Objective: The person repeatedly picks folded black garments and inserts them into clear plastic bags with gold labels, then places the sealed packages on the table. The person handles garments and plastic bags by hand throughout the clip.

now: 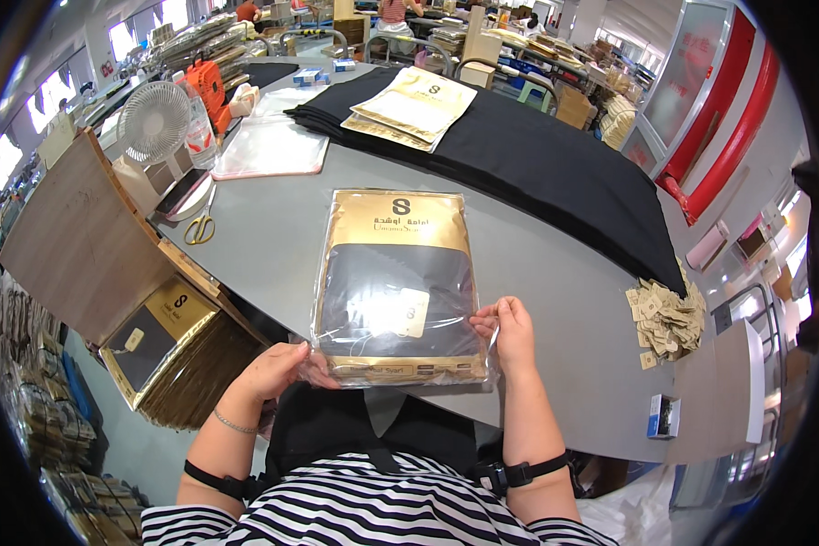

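Observation:
In front of me a clear plastic bag [399,300] encloses a gold-bordered packet with dark fabric showing through its window. A cream hang tag [414,312] lies against the fabric inside the plastic. My left hand [280,368] pinches the bag's lower left corner, which sits at the table's near edge. On the other side, my right hand [508,331] grips the loose plastic along the lower right edge. Light glares off the middle of the bag.
Folded black cloth [519,157] spans the grey table's [587,327] far side, carrying gold packets [416,102]. Scissors [200,222], a fan [153,123] and clear bags [273,150] lie left. Stacked finished packets [170,348] stand lower left. Hang tags [665,317] pile up right.

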The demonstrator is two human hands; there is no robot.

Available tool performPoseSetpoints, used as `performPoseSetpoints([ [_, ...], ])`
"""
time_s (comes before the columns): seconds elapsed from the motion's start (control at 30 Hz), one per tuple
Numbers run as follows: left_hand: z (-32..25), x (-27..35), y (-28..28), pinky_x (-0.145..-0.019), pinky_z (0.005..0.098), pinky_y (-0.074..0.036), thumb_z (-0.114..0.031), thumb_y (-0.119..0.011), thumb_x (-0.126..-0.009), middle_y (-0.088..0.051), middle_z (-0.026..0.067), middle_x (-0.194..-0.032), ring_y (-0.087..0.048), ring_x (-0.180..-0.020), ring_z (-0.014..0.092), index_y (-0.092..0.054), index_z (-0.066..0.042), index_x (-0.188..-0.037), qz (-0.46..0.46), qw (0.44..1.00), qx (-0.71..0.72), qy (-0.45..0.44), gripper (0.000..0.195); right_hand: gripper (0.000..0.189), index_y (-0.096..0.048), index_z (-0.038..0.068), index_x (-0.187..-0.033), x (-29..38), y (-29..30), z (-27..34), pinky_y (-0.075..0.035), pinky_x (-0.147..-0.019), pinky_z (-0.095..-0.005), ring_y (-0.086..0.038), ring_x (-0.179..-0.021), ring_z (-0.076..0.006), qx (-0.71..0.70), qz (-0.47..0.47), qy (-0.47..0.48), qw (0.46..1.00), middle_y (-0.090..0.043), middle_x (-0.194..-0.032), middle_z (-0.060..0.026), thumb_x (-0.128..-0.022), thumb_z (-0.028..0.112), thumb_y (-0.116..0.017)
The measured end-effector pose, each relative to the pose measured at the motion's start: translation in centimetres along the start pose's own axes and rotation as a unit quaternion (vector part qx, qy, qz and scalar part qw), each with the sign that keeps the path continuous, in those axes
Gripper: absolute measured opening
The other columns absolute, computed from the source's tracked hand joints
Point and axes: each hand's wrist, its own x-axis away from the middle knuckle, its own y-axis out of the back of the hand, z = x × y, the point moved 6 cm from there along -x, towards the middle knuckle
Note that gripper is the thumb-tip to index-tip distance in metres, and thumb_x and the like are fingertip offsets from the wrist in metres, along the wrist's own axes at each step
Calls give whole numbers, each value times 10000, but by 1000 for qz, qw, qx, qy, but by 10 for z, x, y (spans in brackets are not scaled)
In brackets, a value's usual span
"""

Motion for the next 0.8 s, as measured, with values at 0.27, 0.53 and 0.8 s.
performPoseSetpoints([
  [0.27, -43, 32, -21, -677, 292, -488, -109, -541, -868, -621, 147, -762, -617, -708, 205, -570, 19, -910, -307, 882, -334, -124, 138, 187, -391, 41, -950, 12, -10, -5, -535, -609, -290, -648, -711, -236, 2, 24, -12, 1000, -566, -811, -128, -987, 196, -293],
  [0.53, -85, 1, 2, -684, 300, -461, -134, -607, -821, -589, 104, -911, -579, -805, 179, -610, 9, -869, -261, 888, -339, -171, 150, 208, -379, 42, -955, 16, -9, -5, -529, -571, -269, -653, -682, -230, 43, 22, 55, 997, -565, -790, -119, -991, 218, -275],
  [0.8, -70, -13, 1, -841, 291, -443, -169, -632, -805, -621, 73, -929, -570, -911, 153, -590, 12, -1059, -90, 913, -382, -111, 315, 161, -429, 3, -888, 13, -17, 13, -521, -515, -259, -640, -607, -197, 87, 44, 76, 992, -580, -714, -113, -958, 145, -396],
])
